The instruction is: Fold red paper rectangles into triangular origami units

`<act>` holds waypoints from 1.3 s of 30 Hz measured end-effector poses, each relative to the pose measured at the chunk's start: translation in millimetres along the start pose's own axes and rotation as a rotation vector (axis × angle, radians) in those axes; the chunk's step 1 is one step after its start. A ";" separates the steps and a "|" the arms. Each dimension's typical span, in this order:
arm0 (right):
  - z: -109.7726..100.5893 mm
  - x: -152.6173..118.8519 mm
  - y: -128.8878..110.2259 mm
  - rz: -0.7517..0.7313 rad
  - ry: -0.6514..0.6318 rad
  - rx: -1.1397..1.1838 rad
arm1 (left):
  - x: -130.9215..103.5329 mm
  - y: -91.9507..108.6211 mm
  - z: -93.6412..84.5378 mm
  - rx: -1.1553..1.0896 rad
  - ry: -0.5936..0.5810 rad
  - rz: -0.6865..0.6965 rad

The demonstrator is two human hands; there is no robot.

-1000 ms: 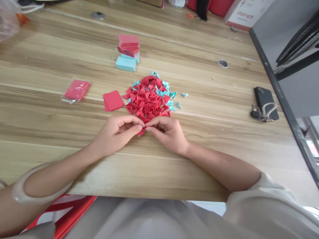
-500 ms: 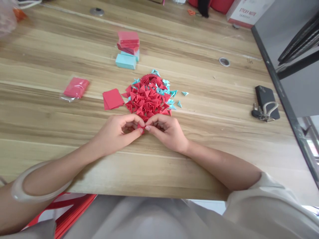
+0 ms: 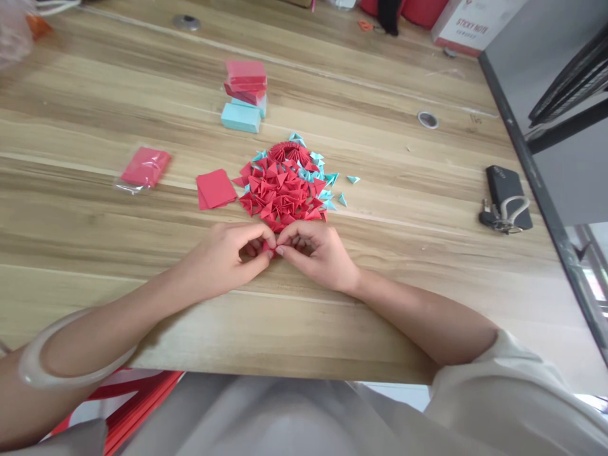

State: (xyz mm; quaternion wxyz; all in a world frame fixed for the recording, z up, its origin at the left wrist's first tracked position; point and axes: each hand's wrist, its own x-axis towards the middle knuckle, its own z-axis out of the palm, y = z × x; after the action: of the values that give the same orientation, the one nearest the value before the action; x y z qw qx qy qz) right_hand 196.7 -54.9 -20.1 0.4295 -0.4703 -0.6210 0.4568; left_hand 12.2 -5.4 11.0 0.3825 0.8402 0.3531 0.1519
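Note:
A small red paper piece (image 3: 268,247) is pinched between the thumb and fingers of my left hand (image 3: 232,256). My right hand (image 3: 320,256) is closed in a pinch at the same piece's right edge, the fingertips of both hands nearly touching. Just beyond them lies a heap of folded red paper triangles (image 3: 282,190), with light blue folded triangles (image 3: 327,183) along its right side. A ring of joined red pieces (image 3: 289,152) rests at the back of the heap. Flat red paper sheets (image 3: 216,189) lie left of the heap.
A wrapped red paper pack (image 3: 145,167) lies at the left. Red packs (image 3: 246,75) and blue paper stacks (image 3: 240,118) are behind the heap. A black case with keys (image 3: 508,196) sits at the right, and a sticky note box (image 3: 475,25) at the back right.
My left hand's fingers have curled in a little around the red piece, and both hands have shifted very slightly. The other papers look unmoved.

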 end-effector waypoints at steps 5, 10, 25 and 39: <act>0.3 0.4 -0.6 -0.017 0.001 0.006 | -0.3 0.4 1.0 0.008 0.014 0.011; -0.1 0.0 -0.5 -0.018 -0.006 -0.004 | -1.1 0.3 0.9 0.026 0.008 0.007; -1.1 -0.4 -0.7 -0.033 -0.009 -0.031 | -0.3 -4.8 -0.4 0.178 -0.010 0.105; 0.3 -0.3 3.6 -0.069 0.031 -0.015 | -1.7 -1.0 0.6 0.034 0.111 -0.001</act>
State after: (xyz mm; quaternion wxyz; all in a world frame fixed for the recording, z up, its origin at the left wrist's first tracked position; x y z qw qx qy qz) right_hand 197.1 -54.7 -23.7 0.4511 -0.4591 -0.6333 0.4298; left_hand 10.8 -6.5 9.8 0.3482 0.8366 0.3767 0.1921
